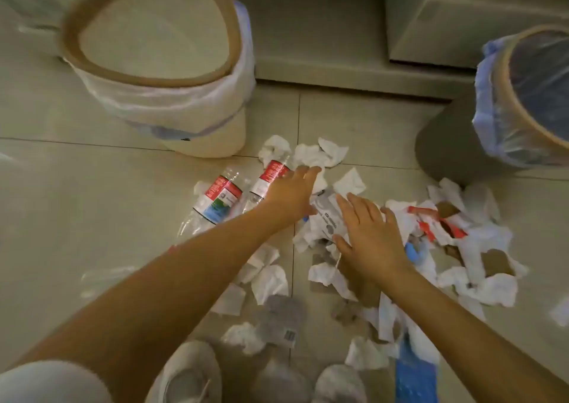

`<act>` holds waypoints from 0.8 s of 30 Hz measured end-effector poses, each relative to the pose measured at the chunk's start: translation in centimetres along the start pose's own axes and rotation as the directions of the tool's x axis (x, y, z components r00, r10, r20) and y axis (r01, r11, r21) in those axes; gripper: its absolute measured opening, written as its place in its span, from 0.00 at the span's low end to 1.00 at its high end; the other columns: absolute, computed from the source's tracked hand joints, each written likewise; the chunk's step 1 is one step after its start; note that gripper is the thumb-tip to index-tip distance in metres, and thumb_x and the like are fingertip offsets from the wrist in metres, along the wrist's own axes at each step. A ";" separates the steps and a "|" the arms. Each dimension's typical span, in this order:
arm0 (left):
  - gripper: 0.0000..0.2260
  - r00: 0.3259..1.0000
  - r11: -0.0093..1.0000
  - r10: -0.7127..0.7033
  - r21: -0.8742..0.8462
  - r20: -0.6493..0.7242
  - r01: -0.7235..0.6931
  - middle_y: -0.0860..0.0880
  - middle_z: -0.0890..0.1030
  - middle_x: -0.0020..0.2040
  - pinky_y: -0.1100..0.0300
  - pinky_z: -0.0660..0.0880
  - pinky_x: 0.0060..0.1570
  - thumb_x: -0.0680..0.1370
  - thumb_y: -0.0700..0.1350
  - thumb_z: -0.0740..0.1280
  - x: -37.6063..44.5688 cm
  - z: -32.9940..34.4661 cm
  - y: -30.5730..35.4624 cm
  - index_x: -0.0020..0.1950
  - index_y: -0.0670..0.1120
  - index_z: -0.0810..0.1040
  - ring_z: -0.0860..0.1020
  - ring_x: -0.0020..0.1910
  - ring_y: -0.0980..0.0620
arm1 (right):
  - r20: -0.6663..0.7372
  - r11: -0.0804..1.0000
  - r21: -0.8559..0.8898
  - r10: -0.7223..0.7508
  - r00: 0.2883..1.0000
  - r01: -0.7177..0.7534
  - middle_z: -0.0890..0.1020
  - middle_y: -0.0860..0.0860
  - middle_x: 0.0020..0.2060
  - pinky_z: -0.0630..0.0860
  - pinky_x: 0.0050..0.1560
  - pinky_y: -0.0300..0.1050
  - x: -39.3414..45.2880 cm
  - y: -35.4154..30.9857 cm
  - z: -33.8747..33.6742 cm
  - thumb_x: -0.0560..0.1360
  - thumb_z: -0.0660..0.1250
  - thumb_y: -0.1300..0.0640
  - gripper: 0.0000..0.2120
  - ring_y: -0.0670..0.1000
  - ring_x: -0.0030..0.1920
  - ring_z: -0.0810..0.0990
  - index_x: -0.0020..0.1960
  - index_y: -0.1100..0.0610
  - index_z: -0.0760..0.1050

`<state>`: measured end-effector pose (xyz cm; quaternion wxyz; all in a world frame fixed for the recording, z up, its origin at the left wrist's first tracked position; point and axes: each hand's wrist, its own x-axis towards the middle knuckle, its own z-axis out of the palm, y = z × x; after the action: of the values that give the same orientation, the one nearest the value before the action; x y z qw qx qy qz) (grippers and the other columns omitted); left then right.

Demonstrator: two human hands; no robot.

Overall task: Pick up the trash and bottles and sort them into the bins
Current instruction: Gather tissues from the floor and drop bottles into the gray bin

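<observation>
Both hands empty: left hand [289, 192] reaches forward with fingers straight, palm down, over the right-hand one of two labelled bottles [269, 176]; whether it touches the bottle, cannot tell. Right hand [368, 233] flat, fingers spread, over a crumpled printed wrapper [326, 218] in the middle of the litter; nothing gripped

Second bottle [217, 201] lies on the floor just beside the first, both clear plastic with red-and-white labels, caps not visible

Crumpled white tissues [320, 153] and paper scraps spread across the tiles from near the white bin [147, 73] to the grey bin [446, 144]. Red-and-white packaging [431, 221] and brown cardboard bits on the right side. Blue plastic [415, 378] at lower edge, near the shoes

Progress, judged: very early. White bin, lined, looks empty as far as its inside shows. Grey bin interior dark, contents not readable. Both bottles and the whole paper pile remain on the floor; no sorting visibly done
</observation>
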<state>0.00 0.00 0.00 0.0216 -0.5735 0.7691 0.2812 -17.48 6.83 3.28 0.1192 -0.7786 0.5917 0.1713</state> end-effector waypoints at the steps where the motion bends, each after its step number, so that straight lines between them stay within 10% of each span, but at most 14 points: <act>1: 0.43 0.999 0.999 0.012 0.031 0.037 -0.013 0.43 0.60 0.75 0.47 0.70 0.63 0.70 0.55 0.74 1.2 0.9 -0.2 0.76 0.49 0.53 0.65 0.70 0.41 | -0.020 1.000 0.009 0.000 1.000 0.000 0.57 0.54 0.76 0.52 0.72 0.58 0.5 0.4 1.1 0.78 0.56 0.41 0.32 0.58 0.74 0.58 0.77 0.52 0.50; 8: 0.55 0.974 0.987 -0.029 0.163 0.226 -0.008 0.45 0.49 0.78 0.38 0.57 0.70 0.59 0.73 0.69 5.9 6.6 -1.2 0.77 0.56 0.45 0.52 0.76 0.40 | -0.109 0.999 -0.002 0.039 0.993 -0.040 0.74 0.59 0.65 0.71 0.57 0.66 3.0 3.3 7.6 0.66 0.74 0.42 0.38 0.62 0.61 0.76 0.70 0.56 0.66; 24: 0.16 0.996 0.931 0.046 -0.359 -0.081 -0.072 0.50 0.81 0.51 0.49 0.79 0.45 0.76 0.46 0.68 2.9 0.6 -2.2 0.63 0.50 0.71 0.81 0.45 0.51 | -0.083 0.920 0.359 0.200 0.976 -0.158 0.52 0.48 0.77 0.57 0.72 0.53 3.0 5.1 7.4 0.71 0.51 0.31 0.39 0.53 0.75 0.56 0.77 0.46 0.47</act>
<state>0.82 -2.62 -2.39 -0.1203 -0.5540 0.7215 0.3976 -22.62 5.62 -4.59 0.2047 -0.6961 0.6876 0.0271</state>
